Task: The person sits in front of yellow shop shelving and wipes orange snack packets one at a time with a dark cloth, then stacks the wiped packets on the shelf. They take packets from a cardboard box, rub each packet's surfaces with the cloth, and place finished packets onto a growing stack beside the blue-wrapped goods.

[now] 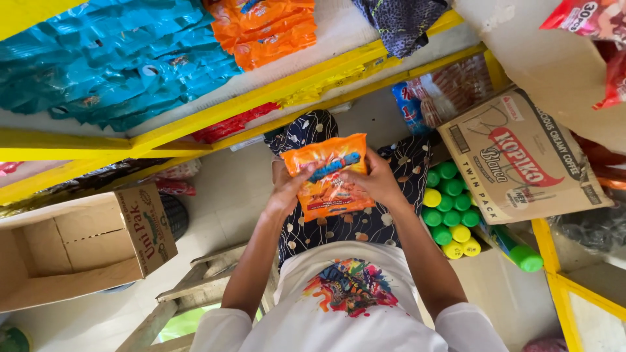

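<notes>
So, in the head view, a stack of orange snack packets (329, 176) is held up in front of the person's chest, well clear of the yellow shelf edge (261, 98). It's clasped from both sides: the left hand (287, 189) is wrapped around the left edge, the right hand (378, 182) is pressed over the right edge and front. To do this well, the bundle should probably be squared up and gripped at the seams, since glossy film is slippery and the packets could fan out.

Crinkly blue packets (117, 65) and more orange ones (274, 29) are laid on the shelf. Matte corrugated boxes are seen too: an open one (72, 251) and a printed one (521, 160), with smooth round green and yellow bottle caps (450, 212) beside it.
</notes>
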